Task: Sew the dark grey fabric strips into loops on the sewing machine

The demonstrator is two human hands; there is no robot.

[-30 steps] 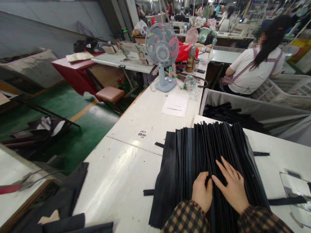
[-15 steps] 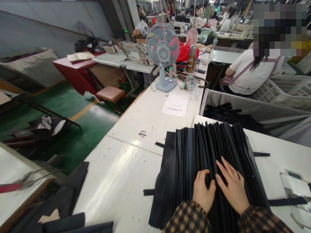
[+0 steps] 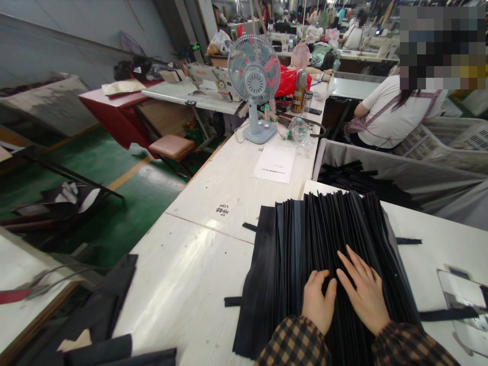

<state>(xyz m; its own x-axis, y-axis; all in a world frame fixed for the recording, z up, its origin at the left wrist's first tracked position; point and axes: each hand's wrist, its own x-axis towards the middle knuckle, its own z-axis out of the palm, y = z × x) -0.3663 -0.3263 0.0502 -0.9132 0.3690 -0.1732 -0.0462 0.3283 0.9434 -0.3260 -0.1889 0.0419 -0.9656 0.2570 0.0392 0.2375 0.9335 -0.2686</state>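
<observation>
A row of black and dark-blue fabric pieces [image 3: 290,254] stands packed on edge, leaning together, on the white table [image 3: 190,274]. My left hand [image 3: 319,300] rests on the middle of the row, its fingers bent and its thumb held apart from them. Just to the right, my right hand [image 3: 364,292] lies on the same pieces with fingers spread. Both hands touch the tops of the folds; the undersides of the fingers are hidden. Dark strips stick out from beneath the row, such as one strip [image 3: 408,241] on the right.
A fan [image 3: 254,84], a paper sheet [image 3: 275,163] and a plastic bottle [image 3: 300,132] occupy the table's far part. Beyond the right edge are a fabric-lined bin [image 3: 430,168] and a seated person [image 3: 396,112]. A metal machine plate [image 3: 461,292] lies at right; dark cloth [image 3: 102,300] hangs at left.
The folds between my hands have closed together slightly. Both hands keep nearly the same place and pose, and the whole view has shifted a little.
</observation>
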